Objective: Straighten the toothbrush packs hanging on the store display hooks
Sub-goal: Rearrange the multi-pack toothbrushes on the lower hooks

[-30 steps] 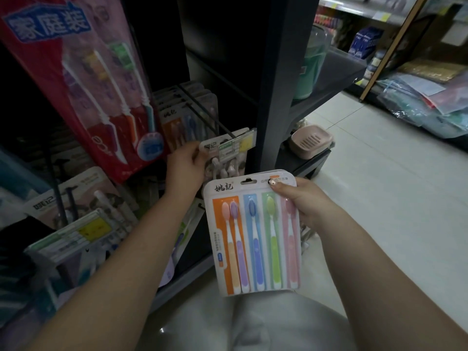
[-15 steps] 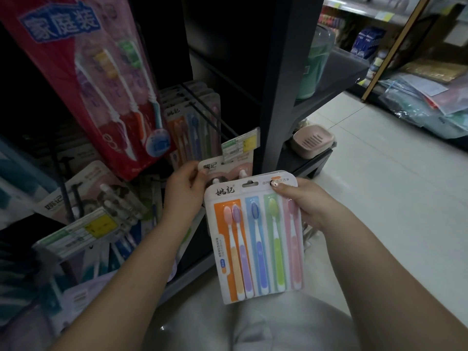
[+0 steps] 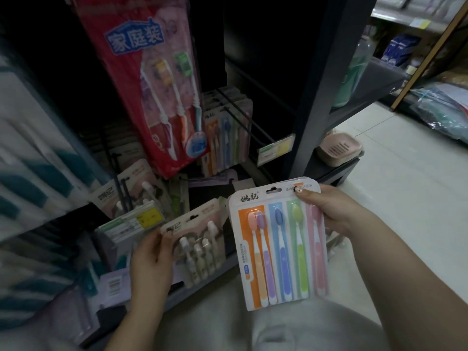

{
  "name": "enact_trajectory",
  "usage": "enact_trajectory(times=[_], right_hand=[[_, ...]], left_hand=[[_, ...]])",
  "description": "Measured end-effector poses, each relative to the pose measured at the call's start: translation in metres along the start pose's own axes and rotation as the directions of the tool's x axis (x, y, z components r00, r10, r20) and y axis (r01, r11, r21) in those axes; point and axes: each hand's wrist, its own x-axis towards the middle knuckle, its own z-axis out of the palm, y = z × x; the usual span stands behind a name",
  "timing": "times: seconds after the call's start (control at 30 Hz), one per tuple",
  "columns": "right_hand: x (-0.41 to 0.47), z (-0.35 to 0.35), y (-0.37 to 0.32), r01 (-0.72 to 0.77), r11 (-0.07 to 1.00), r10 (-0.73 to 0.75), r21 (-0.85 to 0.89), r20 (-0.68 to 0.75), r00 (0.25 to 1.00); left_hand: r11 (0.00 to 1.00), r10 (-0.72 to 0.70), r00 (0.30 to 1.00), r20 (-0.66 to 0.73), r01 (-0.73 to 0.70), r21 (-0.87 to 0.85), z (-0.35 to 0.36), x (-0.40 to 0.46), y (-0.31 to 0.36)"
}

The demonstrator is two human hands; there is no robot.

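Note:
My right hand [image 3: 334,211] pinches the top right corner of a white pack of colourful toothbrushes [image 3: 278,244], holding it upright in front of the display. My left hand [image 3: 152,259] grips the left edge of a beige toothbrush pack [image 3: 200,239], which is off its hook and tilted. A long black display hook [image 3: 243,117] sticks out above, with matching colourful packs [image 3: 225,138] hanging at its back. A large red family pack [image 3: 162,92] hangs at the upper left.
More beige packs [image 3: 136,188] hang on a lower left hook behind a yellow price tag [image 3: 141,219]. Another price tag [image 3: 276,150] ends the long hook. A pink soap dish [image 3: 339,148] sits on the low shelf by the dark upright post [image 3: 319,97]. Tiled floor lies to the right.
My left hand has pulled the beige pack down and off the long hook, toward me. My right hand still holds the colourful pack, now slightly lower right.

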Motion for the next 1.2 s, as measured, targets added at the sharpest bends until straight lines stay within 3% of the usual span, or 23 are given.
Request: enact_trajectory(times=[0.1, 0.27, 0.53, 0.9, 1.2], right_hand=[[0.003, 0.011, 0.000, 0.024, 1.000, -0.024, 0.009, 0.014, 1.000], [0.007, 0.024, -0.001, 0.007, 1.000, -0.007, -0.001, 0.059, 0.998], [0.010, 0.034, 0.001, -0.016, 0.998, 0.019, -0.069, 0.037, 0.999], [0.015, 0.036, 0.006, -0.032, 0.995, 0.033, -0.090, 0.010, 0.999], [0.018, 0.037, 0.008, -0.049, 0.996, 0.051, -0.073, 0.018, 0.999]], left_hand=[[0.998, -0.031, 0.994, -0.102, 0.036, 0.042, -0.023, -0.001, -0.009], [0.998, 0.001, 0.997, -0.072, 0.004, 0.068, -0.044, 0.005, -0.031], [0.956, -0.187, 0.970, -0.155, 0.144, -0.256, -0.060, 0.015, -0.036], [0.934, -0.141, 0.981, -0.136, 0.086, -0.346, -0.071, 0.037, -0.021], [0.944, -0.127, 0.978, -0.163, 0.069, -0.323, -0.065, 0.047, -0.023]])
